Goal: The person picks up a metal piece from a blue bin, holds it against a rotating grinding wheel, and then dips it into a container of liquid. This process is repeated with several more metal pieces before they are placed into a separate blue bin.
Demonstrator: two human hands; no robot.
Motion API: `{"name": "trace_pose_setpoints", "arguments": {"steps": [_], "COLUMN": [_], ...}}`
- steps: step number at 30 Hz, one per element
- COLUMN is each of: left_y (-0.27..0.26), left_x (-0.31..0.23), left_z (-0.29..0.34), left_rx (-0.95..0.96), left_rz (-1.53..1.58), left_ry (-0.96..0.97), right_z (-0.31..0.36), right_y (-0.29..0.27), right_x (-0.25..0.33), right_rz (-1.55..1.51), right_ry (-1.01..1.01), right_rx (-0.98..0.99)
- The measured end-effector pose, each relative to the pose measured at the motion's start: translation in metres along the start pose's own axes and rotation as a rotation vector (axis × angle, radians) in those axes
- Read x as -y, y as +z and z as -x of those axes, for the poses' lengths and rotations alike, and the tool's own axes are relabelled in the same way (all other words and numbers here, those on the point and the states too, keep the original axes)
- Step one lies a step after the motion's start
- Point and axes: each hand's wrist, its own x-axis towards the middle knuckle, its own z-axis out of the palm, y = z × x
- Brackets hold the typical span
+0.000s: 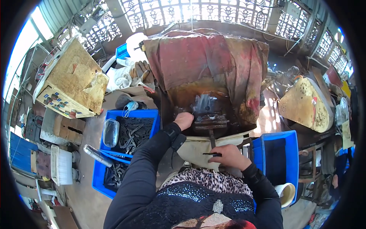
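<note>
A machine housing draped in a stained red and brown cloth (194, 57) stands before me, open at the front. Inside the opening is a worn metal rest (211, 122) on a bar (212, 138), with a greyish, wet-looking patch behind it. My left hand (184, 120) is closed at the left end of the rest; what its fingers hold, if anything, is too small to make out. My right hand (231, 157), nearer my body, pinches a thin dark strip (212, 154) beside the bar. A pale cloth (194, 150) hangs below the opening.
On my left, blue bins (158, 124) hold many dark metal strips; a clear container (111, 133) and a silver bottle (97, 155) rest there. Another blue bin (296, 156) and a cream tube (286, 193) are right. A control box (70, 82) stands far left.
</note>
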Motion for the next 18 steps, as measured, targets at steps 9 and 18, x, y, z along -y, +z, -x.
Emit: {"name": "trace_pose_setpoints", "arguments": {"steps": [9, 18], "left_y": [-0.038, -0.086], "left_x": [-0.023, -0.118], "left_z": [0.011, 0.008], "left_rx": [-0.162, -0.382], "left_rz": [-0.029, 0.092], "left_ry": [-0.051, 0.047], "right_z": [-0.036, -0.119], "right_y": [-0.004, 0.015], "right_x": [-0.067, -0.066], "right_rz": [-0.761, -1.734], "right_ry": [0.563, 0.585], "right_rx": [-0.441, -0.784]}}
